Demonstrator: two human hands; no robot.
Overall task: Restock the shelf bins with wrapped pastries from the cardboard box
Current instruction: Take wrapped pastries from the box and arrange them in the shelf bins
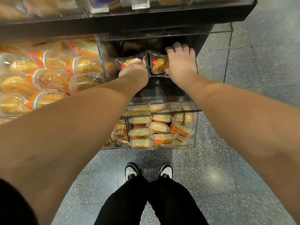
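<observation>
Both my arms reach into a clear acrylic shelf bin (101,62) with a dark inside. My left hand (133,70) is bent downward at the wrist, its fingers hidden, and it holds a wrapped pastry (129,61) from below. My right hand (180,62) grips a second wrapped pastry (157,65) beside the first, thumb against the wrapper and fingers curled over its far side. The two pastries touch side by side in the bin's opening.
A lower clear bin (196,127) below my arms is packed with several wrapped pastries. To the left, a bin (48,75) holds orange-banded wrapped buns. A black shelf edge (162,18) hangs above the hands. My shoes (148,171) stand on speckled grey floor.
</observation>
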